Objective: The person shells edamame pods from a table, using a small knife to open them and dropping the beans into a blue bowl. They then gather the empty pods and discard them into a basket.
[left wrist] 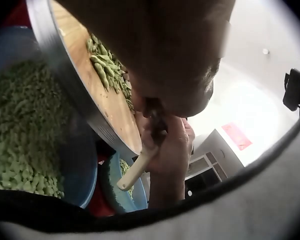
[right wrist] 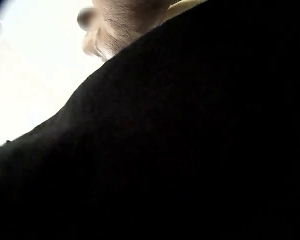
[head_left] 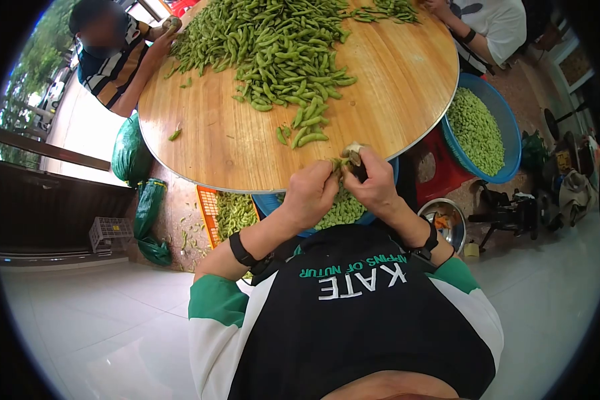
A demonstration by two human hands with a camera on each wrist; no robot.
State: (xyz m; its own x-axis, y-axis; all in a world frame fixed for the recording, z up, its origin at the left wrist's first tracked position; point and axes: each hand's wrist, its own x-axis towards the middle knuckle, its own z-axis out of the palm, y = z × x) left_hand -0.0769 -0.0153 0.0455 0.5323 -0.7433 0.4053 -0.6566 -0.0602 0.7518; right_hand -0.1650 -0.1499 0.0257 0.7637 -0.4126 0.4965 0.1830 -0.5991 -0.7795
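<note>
Two hands meet at the near edge of a round wooden table (head_left: 213, 133). The left hand (head_left: 311, 195) pinches what looks like a green pod (head_left: 341, 163); the right hand (head_left: 375, 187) grips a pale-handled tool (left wrist: 137, 170). Shelling seems well under way: loose beans (head_left: 477, 130) fill much of a blue basin (head_left: 517, 143) at right, yet a large heap of pods (head_left: 273, 47) on the table's far side suggests plenty left.

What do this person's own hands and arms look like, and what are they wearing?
The left hand and right hand wear no gloves. A black left strap and black right strap go round the forearms near the wrists. The left sleeve and right sleeve are short, green at the hem and white above.
</note>
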